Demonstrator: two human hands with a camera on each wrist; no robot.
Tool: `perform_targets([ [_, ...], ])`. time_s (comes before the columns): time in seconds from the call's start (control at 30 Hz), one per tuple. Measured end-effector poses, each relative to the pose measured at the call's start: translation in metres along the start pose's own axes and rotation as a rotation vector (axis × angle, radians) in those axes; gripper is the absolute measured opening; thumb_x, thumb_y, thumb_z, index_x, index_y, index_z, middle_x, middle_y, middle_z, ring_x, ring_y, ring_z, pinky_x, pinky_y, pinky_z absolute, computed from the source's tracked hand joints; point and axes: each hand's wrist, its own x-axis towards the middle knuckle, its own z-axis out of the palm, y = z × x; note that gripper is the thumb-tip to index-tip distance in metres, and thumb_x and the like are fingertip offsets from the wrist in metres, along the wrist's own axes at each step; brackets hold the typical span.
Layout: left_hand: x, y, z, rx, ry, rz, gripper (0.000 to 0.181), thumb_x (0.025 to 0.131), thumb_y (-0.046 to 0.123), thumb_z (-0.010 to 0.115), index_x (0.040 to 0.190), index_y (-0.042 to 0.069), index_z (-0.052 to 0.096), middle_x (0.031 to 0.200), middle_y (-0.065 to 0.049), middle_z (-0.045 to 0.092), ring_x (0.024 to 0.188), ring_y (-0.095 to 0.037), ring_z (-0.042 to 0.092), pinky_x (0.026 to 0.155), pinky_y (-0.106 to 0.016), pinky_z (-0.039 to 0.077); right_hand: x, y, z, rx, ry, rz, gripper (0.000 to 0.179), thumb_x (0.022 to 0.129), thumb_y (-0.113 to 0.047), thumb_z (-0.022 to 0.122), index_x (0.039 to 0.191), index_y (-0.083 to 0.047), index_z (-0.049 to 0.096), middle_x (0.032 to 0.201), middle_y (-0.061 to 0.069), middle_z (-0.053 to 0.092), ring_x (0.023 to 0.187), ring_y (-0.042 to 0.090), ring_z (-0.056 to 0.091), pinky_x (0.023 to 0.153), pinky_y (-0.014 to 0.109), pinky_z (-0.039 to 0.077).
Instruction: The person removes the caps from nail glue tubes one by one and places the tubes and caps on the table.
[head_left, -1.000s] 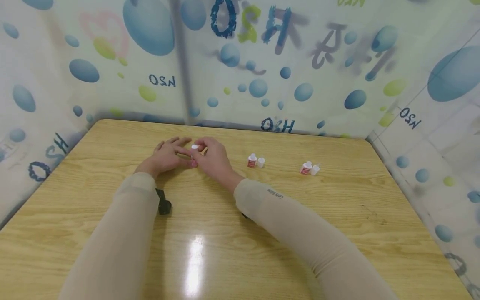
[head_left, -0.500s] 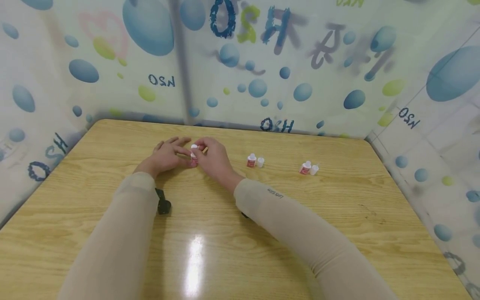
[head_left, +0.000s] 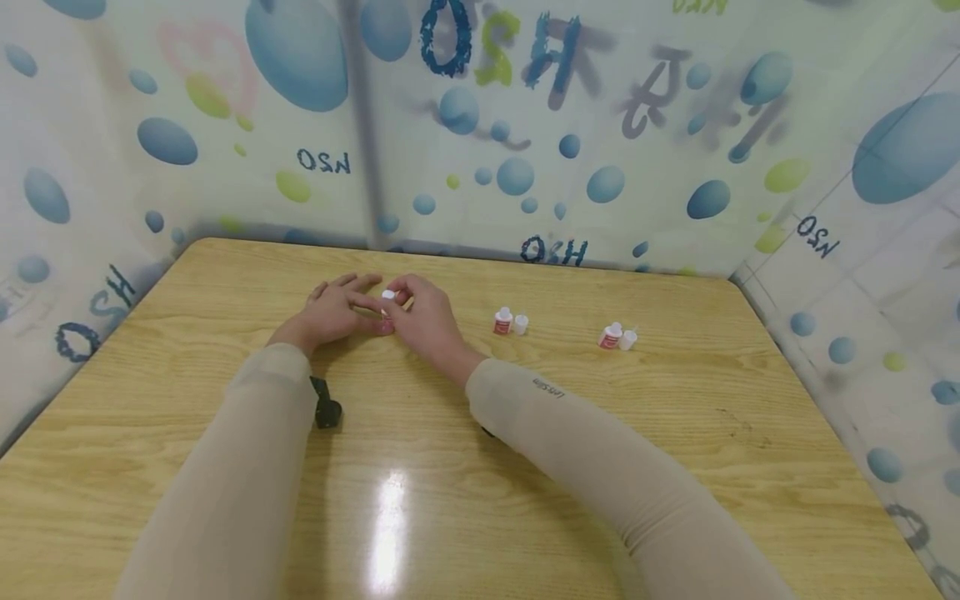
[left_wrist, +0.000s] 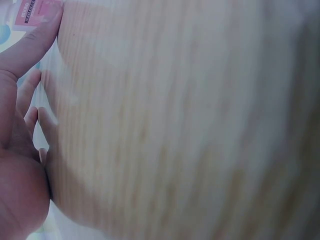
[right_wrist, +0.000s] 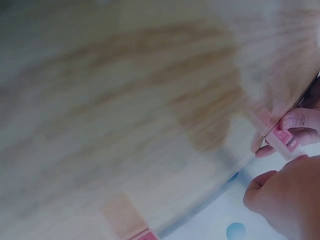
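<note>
In the head view my left hand lies on the table at the back left, its thumb and index finger holding the lower part of a small nail glue bottle. The pink label shows in the left wrist view, with the thumb against it. My right hand pinches the white cap at the top of this upright bottle. From the right wrist the bottle is seen between the two hands, its base on the table. The right fingertips are partly hidden there behind the hand.
To the right stands another nail glue bottle with a white cap beside it. Farther right is a third bottle and its cap. A patterned curtain hangs behind the wooden table.
My right thumb and fingers have shifted slightly at the cap, showing more of the bottle half a second ago and less now. The left hand keeps its place.
</note>
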Motion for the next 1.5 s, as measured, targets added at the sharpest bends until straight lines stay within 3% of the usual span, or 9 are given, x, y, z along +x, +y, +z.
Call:
perform_targets([
  [0.27,-0.0005,0.0007,0.0006,-0.008,0.009,0.002,0.051,0.094,0.050,0.077,0.133,0.016,0.077,0.178,-0.011,0.025,0.166,-0.046,0.003,0.128,-0.072,-0.010,0.0012,0.0004,0.0007,-0.006,0.004,-0.008,0.026,0.106,-0.023,0.068,0.129,-0.010,0.070,0.103,0.002,0.065,0.076,0.010,0.055,0.064,0.019,0.045],
  [0.5,0.0023,-0.0018,0.0021,-0.001,0.005,-0.002,0.050,0.095,0.047,0.077,0.134,0.016,0.076,0.178,-0.010,0.025,0.167,-0.046,0.002,0.129,-0.072,-0.010,0.0019,0.0010,0.0011,-0.001,0.015,0.020,0.023,0.106,-0.025,0.068,0.124,-0.011,0.069,0.104,0.001,0.068,0.075,0.009,0.055,0.063,0.019,0.045],
  [0.87,0.0012,0.0014,0.0008,-0.003,0.012,0.002,0.049,0.094,0.048,0.078,0.130,0.015,0.078,0.178,-0.012,0.025,0.166,-0.047,0.002,0.129,-0.072,-0.009,0.0029,0.0029,-0.0009,-0.017,0.001,-0.044,0.026,0.108,-0.020,0.064,0.130,-0.008,0.071,0.104,0.003,0.065,0.079,0.011,0.056,0.069,0.019,0.045],
  [1.03,-0.0002,0.0022,0.0007,0.003,0.005,0.002,0.049,0.095,0.048,0.077,0.131,0.015,0.077,0.178,-0.013,0.025,0.166,-0.047,0.002,0.128,-0.072,-0.010,0.0018,0.0024,-0.0004,0.015,0.006,-0.011,0.027,0.106,-0.023,0.068,0.128,-0.008,0.070,0.102,0.003,0.065,0.076,0.009,0.057,0.064,0.018,0.046],
  [1.2,-0.0001,0.0014,0.0015,0.005,0.011,0.000,0.048,0.095,0.047,0.077,0.131,0.016,0.078,0.177,-0.012,0.026,0.166,-0.046,0.003,0.128,-0.072,-0.009,0.0019,0.0020,-0.0002,0.005,0.009,0.000,0.023,0.107,-0.024,0.067,0.124,-0.010,0.070,0.104,0.003,0.066,0.080,0.012,0.056,0.069,0.019,0.046],
  [1.33,-0.0005,0.0006,0.0013,0.008,0.013,0.003,0.048,0.095,0.047,0.077,0.131,0.016,0.078,0.177,-0.012,0.026,0.166,-0.046,0.004,0.128,-0.072,-0.008,0.0027,0.0014,-0.0002,-0.014,-0.007,-0.015,0.024,0.109,-0.021,0.063,0.127,-0.009,0.071,0.107,0.004,0.066,0.085,0.014,0.056,0.073,0.020,0.046],
  [1.5,-0.0004,0.0001,0.0004,0.007,0.008,0.005,0.050,0.095,0.048,0.077,0.133,0.016,0.076,0.178,-0.011,0.025,0.166,-0.047,0.003,0.129,-0.072,-0.009,0.0026,0.0000,0.0000,-0.005,-0.011,0.024,0.029,0.108,-0.024,0.064,0.133,-0.009,0.068,0.106,0.003,0.065,0.082,0.012,0.056,0.069,0.020,0.046],
])
